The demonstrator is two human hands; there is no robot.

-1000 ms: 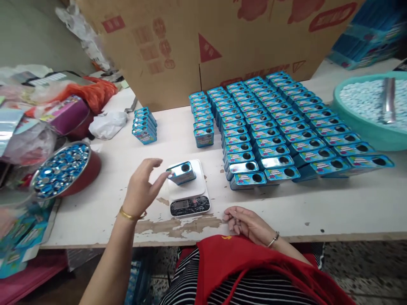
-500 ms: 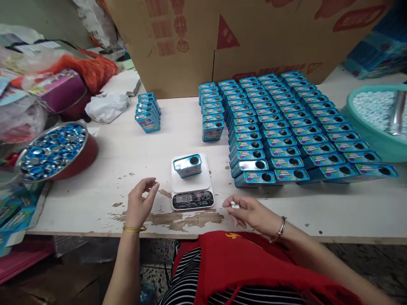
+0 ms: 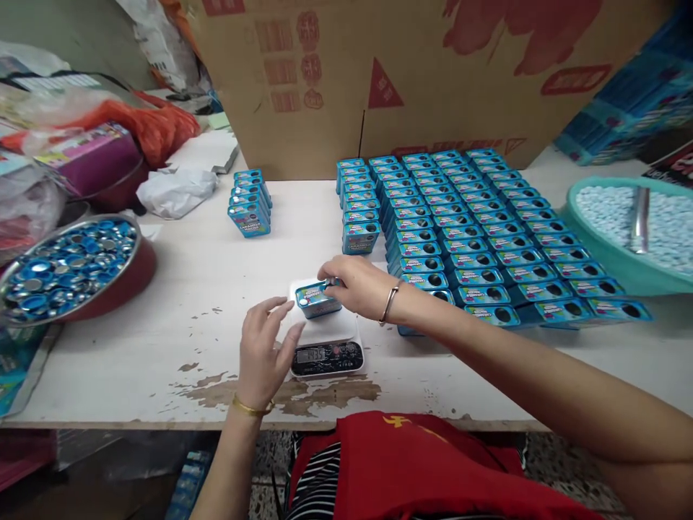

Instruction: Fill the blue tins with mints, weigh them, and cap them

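A blue tin [image 3: 317,306] with a round hole in its lid rests on the white kitchen scale [image 3: 328,336], whose lit display stays below it. Over the tin's right end my right hand [image 3: 360,285] bends down, fingertips pinched at the hole. Whatever those fingers hold is hidden. Just left of the tin, my left hand [image 3: 266,350] is open, thumb and fingers apart, near the scale's edge.
Rows of blue tins [image 3: 471,256] stand at the right, with smaller groups [image 3: 249,213] at the back left. A teal basin [image 3: 590,267] holds white candies and a metal scoop [image 3: 640,220]. A red bowl [image 3: 127,285] of blue caps sits left. A large cardboard box [image 3: 336,137] stands behind.
My right hand, earlier holding white candies near the table's front, has moved forward and left to the tin's hole. My left hand has moved right, closer to the tin.
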